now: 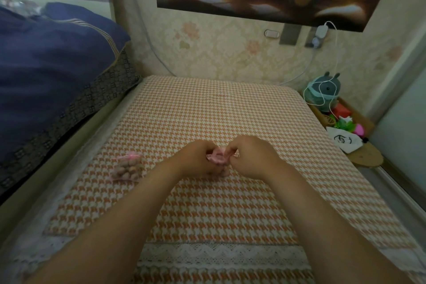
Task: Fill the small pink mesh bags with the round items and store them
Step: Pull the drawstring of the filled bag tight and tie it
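Note:
A small pink mesh bag [218, 158] sits between my two hands at the middle of the houndstooth-covered table [207, 104]. My left hand [196, 157] pinches its gathered top from the left, and my right hand [251, 157] pinches it from the right. The bag's lower part with round brown items shows just below my fingers. A second pink mesh bag [128, 167], full of round brown items and tied with a pink ribbon, lies on the cloth to the left, apart from my hands.
A bed with a dark blue quilt [53, 57] borders the table's left side. At the right edge stand a wooden tray [365, 122] with a plush toy [325, 92], colourful bits and a white pouch [343, 139]. A charger cable [332, 57] hangs from the wall.

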